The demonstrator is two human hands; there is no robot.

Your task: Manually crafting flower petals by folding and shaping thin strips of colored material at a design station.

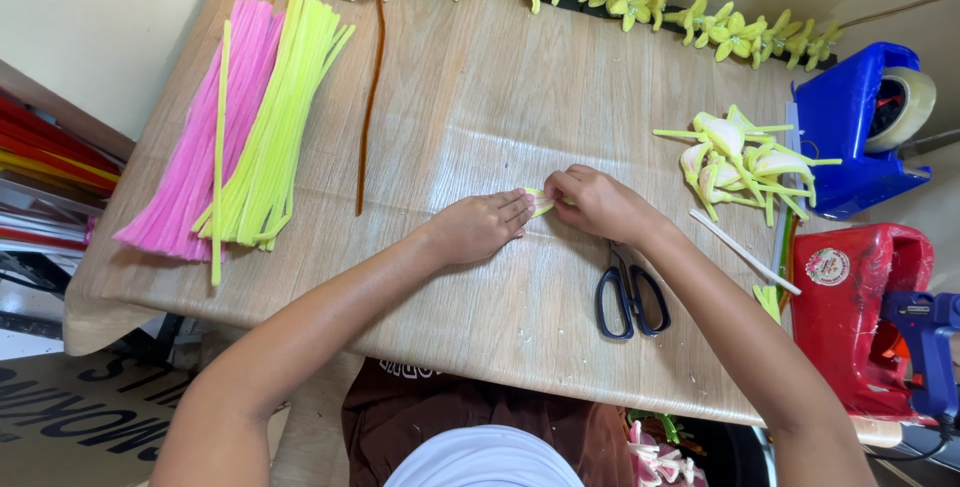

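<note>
Both hands meet mid-table on one small yellow pipe-cleaner piece. Left hand lies flat, fingers extended, fingertips pressing the piece's left end to the wood. Right hand is curled, pinching the other end. Black-handled scissors lie just below the right hand, partly under the wrist. Pink pipe-cleaner bundle and yellow-green bundle sit well left of the hands; a brown stem lies between bundles and hands. Finished yellow petals are heaped right of the hands, beside a blue tape dispenser.
</note>
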